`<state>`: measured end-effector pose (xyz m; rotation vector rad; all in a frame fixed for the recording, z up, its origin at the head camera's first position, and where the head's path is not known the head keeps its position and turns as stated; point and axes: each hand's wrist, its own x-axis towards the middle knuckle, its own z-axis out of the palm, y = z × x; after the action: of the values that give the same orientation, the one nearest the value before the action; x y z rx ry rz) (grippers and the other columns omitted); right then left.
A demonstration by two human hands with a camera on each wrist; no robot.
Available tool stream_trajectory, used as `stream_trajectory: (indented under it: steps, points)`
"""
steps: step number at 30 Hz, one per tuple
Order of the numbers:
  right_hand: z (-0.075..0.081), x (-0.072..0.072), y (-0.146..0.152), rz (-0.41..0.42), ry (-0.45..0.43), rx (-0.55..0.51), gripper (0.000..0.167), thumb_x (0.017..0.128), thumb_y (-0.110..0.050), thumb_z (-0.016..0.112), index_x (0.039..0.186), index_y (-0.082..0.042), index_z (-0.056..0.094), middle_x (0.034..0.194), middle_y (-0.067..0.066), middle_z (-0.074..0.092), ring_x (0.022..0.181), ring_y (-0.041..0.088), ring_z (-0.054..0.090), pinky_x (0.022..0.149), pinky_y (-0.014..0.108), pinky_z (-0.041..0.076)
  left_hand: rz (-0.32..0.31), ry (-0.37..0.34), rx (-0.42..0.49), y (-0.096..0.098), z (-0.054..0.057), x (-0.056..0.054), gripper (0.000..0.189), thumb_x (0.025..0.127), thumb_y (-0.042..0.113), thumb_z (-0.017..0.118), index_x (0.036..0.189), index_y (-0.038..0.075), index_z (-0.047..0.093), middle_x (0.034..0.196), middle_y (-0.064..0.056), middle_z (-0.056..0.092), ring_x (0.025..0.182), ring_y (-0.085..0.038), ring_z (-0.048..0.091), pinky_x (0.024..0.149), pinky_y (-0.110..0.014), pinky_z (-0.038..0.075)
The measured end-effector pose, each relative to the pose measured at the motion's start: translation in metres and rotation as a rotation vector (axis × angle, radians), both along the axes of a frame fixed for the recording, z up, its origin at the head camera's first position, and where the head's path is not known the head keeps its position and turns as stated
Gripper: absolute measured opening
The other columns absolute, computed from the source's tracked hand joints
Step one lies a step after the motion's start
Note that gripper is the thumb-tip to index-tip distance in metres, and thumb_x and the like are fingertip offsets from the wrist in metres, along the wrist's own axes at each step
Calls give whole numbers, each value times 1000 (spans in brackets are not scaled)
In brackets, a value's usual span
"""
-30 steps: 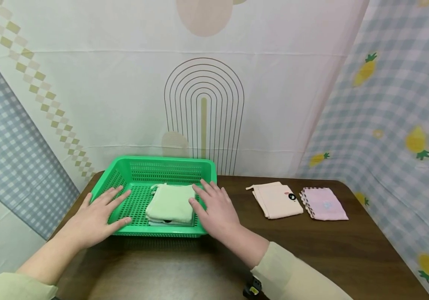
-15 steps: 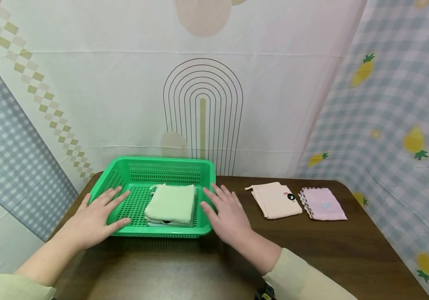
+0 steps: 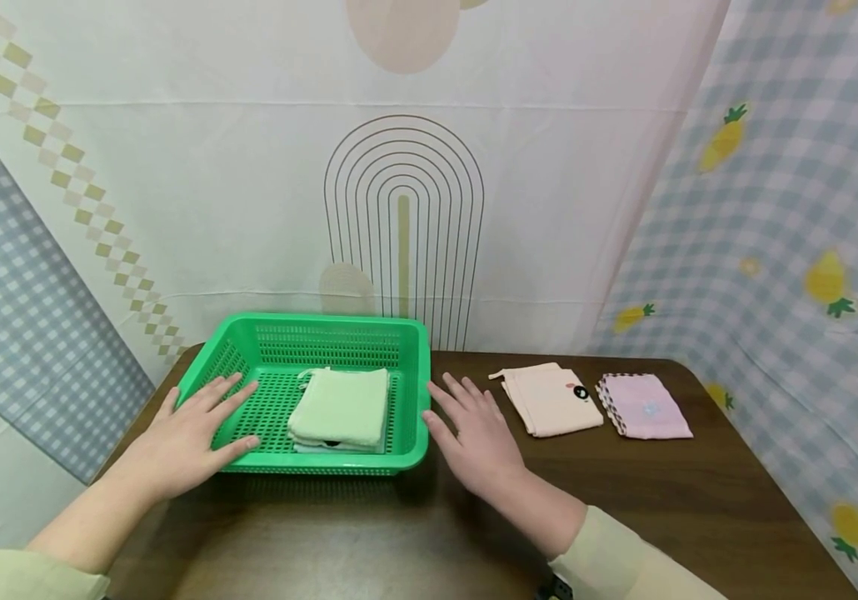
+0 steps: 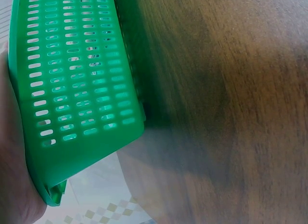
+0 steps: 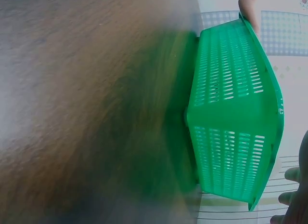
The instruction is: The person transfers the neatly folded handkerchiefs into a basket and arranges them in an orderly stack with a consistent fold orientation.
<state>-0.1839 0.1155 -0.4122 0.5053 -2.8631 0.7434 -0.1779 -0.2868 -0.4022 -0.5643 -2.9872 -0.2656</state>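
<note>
A green plastic basket point(image 3: 339, 461) with slotted sides stands on the brown table. Inside it, toward the right, lies a small stack of folded cloths with a pale green towel point(image 3: 342, 406) on top. My left hand point(image 3: 189, 433) lies over the basket's front left corner, fingers spread and straight; the left wrist view shows this hand point(image 4: 14, 171) against the rim. My right hand point(image 3: 477, 433) is just right of the basket, fingers extended and holding nothing. In the right wrist view its fingers point(image 5: 291, 197) appear beside the basket's rim.
To the right on the table point(image 3: 624, 500) lie a folded peach towel point(image 3: 552, 402) with a black animal motif and a folded lilac cloth point(image 3: 646, 407) with a checked edge. A white patterned curtain point(image 3: 549, 208) hangs behind, a blue gingham one point(image 3: 789, 275) at the right.
My right hand has moved right, from over the basket's right side to beside it. My left hand stays at the left corner. The towels have not moved.
</note>
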Motion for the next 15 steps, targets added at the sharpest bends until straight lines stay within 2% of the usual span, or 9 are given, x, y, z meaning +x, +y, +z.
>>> stream_trajectory:
  steps: [15]
  points:
    - [-12, 5, 20, -16, 5, 33, 59, 103, -57, 34, 152, -25, 43, 160, 1, 32, 149, 28, 23, 120, 52, 14, -5, -1, 0, 1, 1, 0, 79, 95, 60, 54, 160, 26, 23, 161, -15, 25, 144, -42, 26, 110, -73, 1]
